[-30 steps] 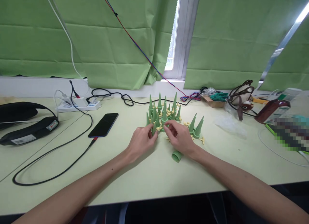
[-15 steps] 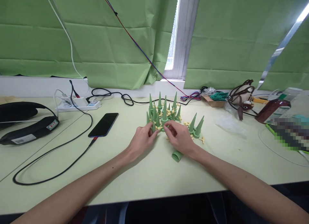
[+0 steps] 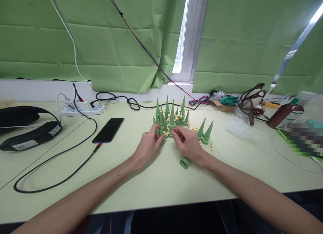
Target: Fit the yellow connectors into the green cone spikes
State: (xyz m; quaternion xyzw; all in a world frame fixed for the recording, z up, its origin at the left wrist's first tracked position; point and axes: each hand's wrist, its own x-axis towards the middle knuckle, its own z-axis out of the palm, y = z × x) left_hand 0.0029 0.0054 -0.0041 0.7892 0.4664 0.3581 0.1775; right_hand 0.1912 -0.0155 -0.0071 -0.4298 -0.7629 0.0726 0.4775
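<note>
Several pointed green plastic cones (image 3: 172,118) stand upright in a cluster on the table, with small yellow T-shaped pieces (image 3: 181,116) among them. At the cluster's near left, my left hand (image 3: 148,143) has its thumb and fingers closed around a small green cone (image 3: 162,130). My right hand (image 3: 188,143) is pinched at the front of the cluster; whatever lies between its fingertips is hidden. To its right stand two more green cones (image 3: 207,134) with yellow pieces around their bases. Below the right wrist, a green cone (image 3: 184,162) lies on its side, open end toward me.
A black phone (image 3: 108,130) on a charging cable lies left of my hands. Behind it is a white power strip (image 3: 80,109), with a black headset-like item (image 3: 32,136) farther left. On the right are a cardboard box (image 3: 223,106), clear plastic (image 3: 239,128) and a dark red bottle (image 3: 285,116).
The fingers of my left hand have shifted slightly, with the thumb drawn back to the left, so more of the small cone's base shows. My right hand has hardly moved.
</note>
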